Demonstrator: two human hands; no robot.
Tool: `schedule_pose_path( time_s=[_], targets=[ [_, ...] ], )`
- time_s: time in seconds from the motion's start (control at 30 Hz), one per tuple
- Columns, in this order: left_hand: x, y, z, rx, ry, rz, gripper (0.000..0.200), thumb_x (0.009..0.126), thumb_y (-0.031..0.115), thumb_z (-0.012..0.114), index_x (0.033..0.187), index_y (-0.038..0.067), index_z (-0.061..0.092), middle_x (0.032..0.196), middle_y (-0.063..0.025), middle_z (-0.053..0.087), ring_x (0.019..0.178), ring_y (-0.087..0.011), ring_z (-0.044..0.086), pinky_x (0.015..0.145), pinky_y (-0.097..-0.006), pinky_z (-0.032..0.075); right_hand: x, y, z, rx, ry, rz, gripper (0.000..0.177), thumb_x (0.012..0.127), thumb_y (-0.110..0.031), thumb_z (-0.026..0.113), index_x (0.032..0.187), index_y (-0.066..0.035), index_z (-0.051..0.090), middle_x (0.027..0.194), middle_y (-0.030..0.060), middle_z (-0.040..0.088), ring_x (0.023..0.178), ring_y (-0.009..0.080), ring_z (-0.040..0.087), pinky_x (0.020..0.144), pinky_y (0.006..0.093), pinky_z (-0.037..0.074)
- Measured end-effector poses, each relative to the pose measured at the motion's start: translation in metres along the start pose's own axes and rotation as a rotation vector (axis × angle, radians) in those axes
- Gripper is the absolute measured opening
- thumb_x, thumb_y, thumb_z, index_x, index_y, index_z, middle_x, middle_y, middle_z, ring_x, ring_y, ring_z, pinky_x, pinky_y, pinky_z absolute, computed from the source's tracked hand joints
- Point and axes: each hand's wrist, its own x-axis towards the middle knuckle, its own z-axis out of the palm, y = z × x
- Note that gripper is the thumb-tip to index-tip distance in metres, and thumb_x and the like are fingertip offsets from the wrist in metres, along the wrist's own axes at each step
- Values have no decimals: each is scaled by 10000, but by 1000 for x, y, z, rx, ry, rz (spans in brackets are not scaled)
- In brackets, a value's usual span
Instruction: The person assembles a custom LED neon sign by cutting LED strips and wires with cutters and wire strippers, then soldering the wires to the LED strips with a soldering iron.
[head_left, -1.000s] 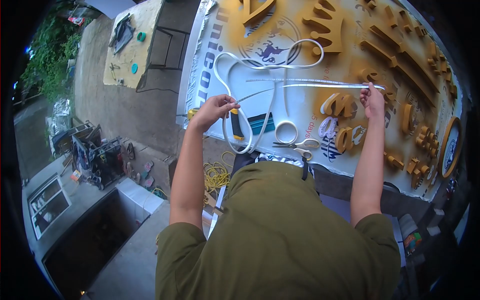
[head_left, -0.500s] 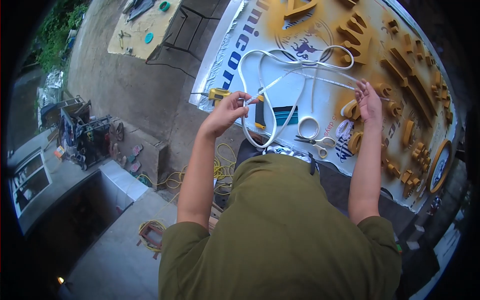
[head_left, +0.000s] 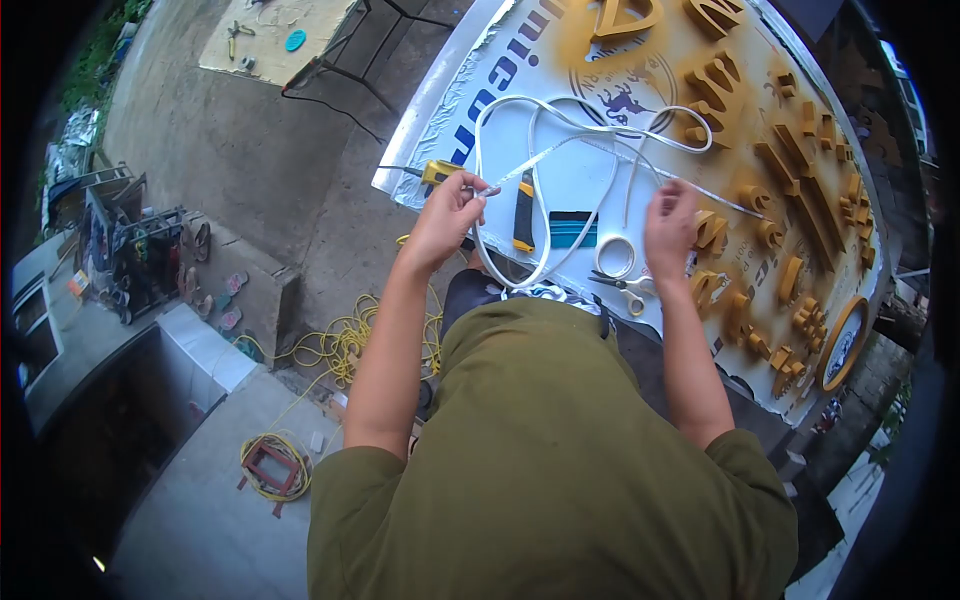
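My left hand [head_left: 455, 215] is closed on a white flexible strip [head_left: 540, 157] near the table's front left. Loops of the strip spread over the printed sheet, and one end runs right toward the gold letters. My right hand [head_left: 670, 225] is raised over the sheet, blurred, its fingers curled; whether it touches the strip is hidden. Between the hands lie a yellow and black cutter [head_left: 523, 213], a teal box [head_left: 572, 231] and a white roll [head_left: 614, 258]. Scissors [head_left: 632, 292] lie below my right hand. A yellow tool [head_left: 441, 172] is just behind my left hand.
Gold-painted letters [head_left: 826, 222] stand across the right of the table, with a round gold-rimmed sign [head_left: 845, 343] at its edge. A second table [head_left: 270, 45] is at upper left. Yellow cord [head_left: 345, 340] lies tangled on the floor, near a reddish frame [head_left: 270, 470].
My right hand has moved left toward my left hand, away from the strip's far end. My left hand keeps its hold. The camera view has shifted slightly.
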Motion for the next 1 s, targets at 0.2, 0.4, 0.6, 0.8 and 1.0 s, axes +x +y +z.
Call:
schedule_pose_path(
  time_s=[0.2, 0.4, 0.6, 0.8, 1.0],
  targets=[
    [0, 5, 3, -67, 26, -6, 167, 1035, 76, 579, 1180, 12, 530, 1208, -169, 733, 789, -57, 574, 737, -233, 465, -69, -54, 53, 205, -556, -159, 87, 935, -60, 682, 1004, -7, 675, 897, 176, 714, 811, 331, 724, 733, 408, 569],
    [0, -7, 0, -89, 46, -28, 158, 1043, 89, 583, 1172, 3, 552, 1174, -169, 743, 806, -53, 594, 730, -224, 460, -64, -59, 66, 439, -692, 122, 148, 989, -101, 660, 1049, 33, 682, 859, 126, 733, 777, 191, 717, 708, 335, 560],
    [-4, -3, 3, -97, 46, -21, 138, 1045, 81, 578, 1163, 12, 556, 1186, -161, 744, 759, -57, 555, 702, -216, 468, -29, -99, 68, 556, -662, 73, 180, 1020, -130, 647, 1077, 34, 696, 837, 80, 728, 761, 120, 694, 697, 291, 542],
    [5, -29, -7, -192, 28, 40, 90, 1044, 68, 579, 1127, 38, 559, 1167, -133, 757, 744, -63, 559, 697, -216, 494, -5, -139, 95, 670, -691, 51, 165, 1028, -121, 638, 1081, 25, 694, 814, 51, 705, 762, 102, 676, 704, 267, 545],
    [25, -67, -28, -379, -38, 89, 64, 1028, 45, 578, 1092, 41, 570, 1140, -132, 761, 738, -63, 570, 700, -229, 499, 27, -221, 159, 578, -754, -121, 164, 1030, -114, 622, 1077, 33, 679, 834, 49, 708, 790, 99, 683, 715, 267, 549]
  ],
)
